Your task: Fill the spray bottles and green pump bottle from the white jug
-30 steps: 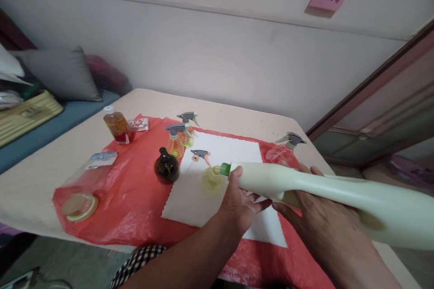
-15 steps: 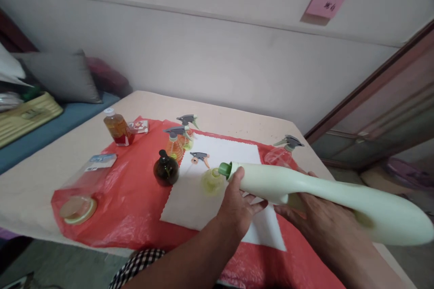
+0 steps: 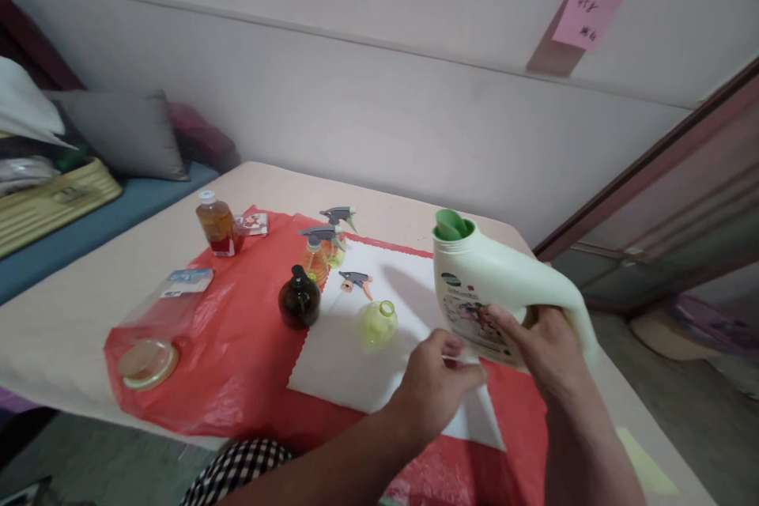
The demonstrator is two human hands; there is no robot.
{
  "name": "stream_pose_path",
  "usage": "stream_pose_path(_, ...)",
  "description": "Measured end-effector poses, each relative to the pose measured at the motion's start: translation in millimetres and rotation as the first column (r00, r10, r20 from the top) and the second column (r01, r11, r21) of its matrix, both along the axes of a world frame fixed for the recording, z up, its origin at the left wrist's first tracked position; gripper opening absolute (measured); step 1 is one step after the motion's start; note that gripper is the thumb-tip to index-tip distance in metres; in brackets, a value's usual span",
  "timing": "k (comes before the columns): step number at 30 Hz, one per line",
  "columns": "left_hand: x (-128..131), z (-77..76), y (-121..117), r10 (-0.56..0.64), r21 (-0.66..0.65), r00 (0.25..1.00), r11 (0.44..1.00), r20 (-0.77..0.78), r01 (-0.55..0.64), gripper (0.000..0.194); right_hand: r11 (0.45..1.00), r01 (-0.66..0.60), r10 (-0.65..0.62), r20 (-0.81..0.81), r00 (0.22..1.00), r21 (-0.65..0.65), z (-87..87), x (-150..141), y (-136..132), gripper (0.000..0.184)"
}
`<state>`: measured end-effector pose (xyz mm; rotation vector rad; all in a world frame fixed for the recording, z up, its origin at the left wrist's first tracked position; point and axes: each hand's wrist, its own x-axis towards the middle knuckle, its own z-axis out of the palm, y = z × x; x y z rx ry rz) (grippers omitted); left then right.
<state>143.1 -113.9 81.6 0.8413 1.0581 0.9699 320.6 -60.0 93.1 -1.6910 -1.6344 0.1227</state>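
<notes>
My right hand (image 3: 545,348) grips the handle of a pale green detergent jug (image 3: 474,277), whose label faces me. The jug is almost upright, leaning a little, with its green pouring spout (image 3: 454,226) uncovered. Just below and left of it is my left hand (image 3: 442,375), its fingers curved and apart with nothing visible in them. A round yellow-green bottle (image 3: 378,324) without a top stands on the white sheet (image 3: 337,364), left of the jug. Behind this bottle lies a loose grey and orange trigger spray head (image 3: 356,282).
On the red plastic sheet (image 3: 237,356) stand a dark round bottle (image 3: 300,302) and two bottles with grey spray heads (image 3: 320,234). An amber bottle (image 3: 217,225) and a small box (image 3: 254,224) are farther left. A clear bag (image 3: 171,304) and a round container (image 3: 148,364) lie front left.
The jug has gone from lying level, spout above the yellow-green bottle, to nearly upright on the right. My left hand has let go of its neck and moved lower.
</notes>
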Motion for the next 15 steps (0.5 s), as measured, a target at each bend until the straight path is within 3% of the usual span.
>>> stream_pose_path(2, -5, -1.8, -3, -0.094, 0.119, 0.991, 0.987, -0.099, 0.106, 0.019, 1.0, -0.026, 0.021, -0.24, 0.971, -0.017, -11.8, -14, 17, 0.069)
stream_pose_path(6, -20, -2.7, -2, -0.109, 0.293, 0.948, 0.935, -0.298, 0.2, 0.015, 0.996, -0.088, 0.064, -0.559, 0.827, -0.015, -37.9, -47, 64, 0.069)
stream_pose_path(11, -46, -7.1, 11, -0.096, 0.404, 0.897, 0.869, -0.43, 0.287, 0.013, 0.994, -0.104, 0.09, -0.589, 0.803, 0.01, -72.8, -73, 118, 0.072)
stream_pose_path(15, -75, -5.2, 33, 0.066, 0.458, 0.882, 0.871, -0.466, 0.177, 0.02, 0.996, -0.09, 0.084, -0.588, 0.805, 0.02, -95.5, -68, 126, 0.07)
